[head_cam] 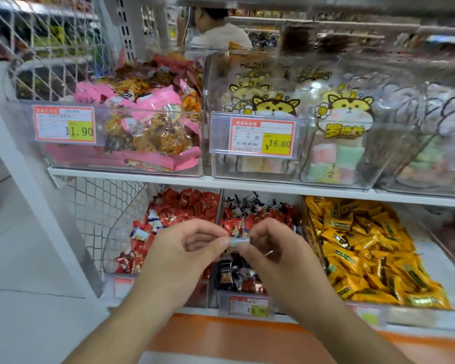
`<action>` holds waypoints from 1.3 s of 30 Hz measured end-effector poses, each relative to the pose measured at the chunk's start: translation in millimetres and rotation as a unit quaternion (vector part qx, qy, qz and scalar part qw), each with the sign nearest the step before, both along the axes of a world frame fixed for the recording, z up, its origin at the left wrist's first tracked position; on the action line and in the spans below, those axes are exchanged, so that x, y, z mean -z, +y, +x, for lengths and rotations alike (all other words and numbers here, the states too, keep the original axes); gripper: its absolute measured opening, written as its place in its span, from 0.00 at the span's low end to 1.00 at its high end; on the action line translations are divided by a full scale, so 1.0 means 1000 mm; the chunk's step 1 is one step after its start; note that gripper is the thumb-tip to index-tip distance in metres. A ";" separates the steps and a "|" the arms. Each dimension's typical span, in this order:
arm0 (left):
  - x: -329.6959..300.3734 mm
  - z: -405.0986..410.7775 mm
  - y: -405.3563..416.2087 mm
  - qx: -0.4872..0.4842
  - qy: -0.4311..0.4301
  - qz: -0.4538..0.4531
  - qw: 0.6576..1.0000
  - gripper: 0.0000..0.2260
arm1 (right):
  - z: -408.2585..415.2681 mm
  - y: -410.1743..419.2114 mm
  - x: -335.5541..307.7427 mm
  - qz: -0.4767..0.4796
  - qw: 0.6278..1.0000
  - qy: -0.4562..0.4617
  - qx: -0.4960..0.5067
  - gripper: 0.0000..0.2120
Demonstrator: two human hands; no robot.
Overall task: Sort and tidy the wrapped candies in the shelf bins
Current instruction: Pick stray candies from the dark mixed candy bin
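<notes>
One candy held over the middle lower bin.
Your left hand (187, 248) and right hand (268, 245) pinch a small pale wrapped candy (238, 243) (print blurred, possibly silver) between fingertips, above the middle bin (243, 298).

White shelf (247, 183) carries clear bins (121, 164) (perhaps three).

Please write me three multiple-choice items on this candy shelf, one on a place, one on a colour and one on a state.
1. Where is the bin of yellow-wrapped candies?
A. lower shelf, right
B. upper shelf, left
C. on the floor

2. What colour are the packets in the upper left clear bin?
A. blue
B. pink
C. black

3. What are the two hands doing?
A. hanging idle
B. pressing a price tag
C. pinching one small wrapped candy

Answers: 1 A, it sits below the shelf board, rightmost; 2 B, pink wrappers fill it; 3 C, left hand and right hand both pinch it.
</notes>
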State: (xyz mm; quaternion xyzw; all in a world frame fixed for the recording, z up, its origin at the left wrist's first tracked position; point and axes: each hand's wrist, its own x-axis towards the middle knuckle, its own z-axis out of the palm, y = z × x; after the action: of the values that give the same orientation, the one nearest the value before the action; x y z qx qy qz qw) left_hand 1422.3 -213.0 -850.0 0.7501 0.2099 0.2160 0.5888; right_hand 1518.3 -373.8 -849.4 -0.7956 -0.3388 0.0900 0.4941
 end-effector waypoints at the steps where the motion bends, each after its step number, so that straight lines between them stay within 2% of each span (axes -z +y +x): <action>1: 0.001 0.000 0.000 -0.003 0.003 0.012 1.000 0.06 | 0.003 -0.001 0.000 -0.008 1.000 -0.002 0.008 0.07; 5: 0.003 -0.004 0.014 -0.059 0.000 0.051 0.997 0.08 | 0.026 0.001 0.013 -0.063 0.994 -0.031 0.083 0.05; 8: 0.007 -0.011 0.034 -0.094 0.019 0.096 0.991 0.10 | 0.037 0.002 0.024 -0.155 0.976 -0.085 0.131 0.14; 11: 0.012 -0.019 0.056 -0.120 0.045 0.158 0.979 0.11 | 0.031 0.003 0.028 -0.163 0.974 -0.105 0.118 0.12; 14: 0.013 -0.029 0.077 -0.150 0.073 0.261 0.951 0.09 | 0.019 0.008 0.029 -0.145 0.976 -0.132 0.093 0.12; 17: 0.018 -0.037 0.098 -0.155 0.073 0.322 0.931 0.13 | -0.002 0.025 0.020 -0.128 0.977 -0.166 0.050 0.12; 23: 0.035 -0.047 0.124 -0.151 0.098 0.290 0.940 0.21 | -0.028 0.104 0.009 -0.137 0.967 -0.206 -0.056 0.16; 26: 0.037 -0.048 0.127 -0.166 0.100 0.257 0.947 0.22 | -0.016 0.151 0.013 -0.197 0.956 -0.204 -0.077 0.19; 30: 0.036 -0.048 0.128 -0.178 0.092 0.239 0.950 0.21 | 0.003 0.192 0.024 -0.294 0.932 -0.193 -0.088 0.16; 32: 0.036 -0.047 0.131 -0.180 0.085 0.229 0.953 0.20 | 0.007 0.199 0.031 -0.316 0.925 -0.190 -0.094 0.19; 35: 0.038 -0.046 0.134 -0.181 0.075 0.216 0.957 0.20 | 0.010 0.199 0.042 -0.308 0.931 -0.177 -0.082 0.21; 39: 0.039 -0.049 0.134 -0.185 0.073 0.218 0.955 0.20 | 0.009 0.195 0.047 -0.256 0.952 -0.158 -0.052 0.14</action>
State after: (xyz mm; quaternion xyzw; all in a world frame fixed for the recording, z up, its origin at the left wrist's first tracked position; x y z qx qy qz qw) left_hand 1373.8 -79.5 -888.6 0.8219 0.3353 0.3066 0.3436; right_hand 1527.2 -179.2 -896.2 -0.8806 -0.4192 0.0730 0.2087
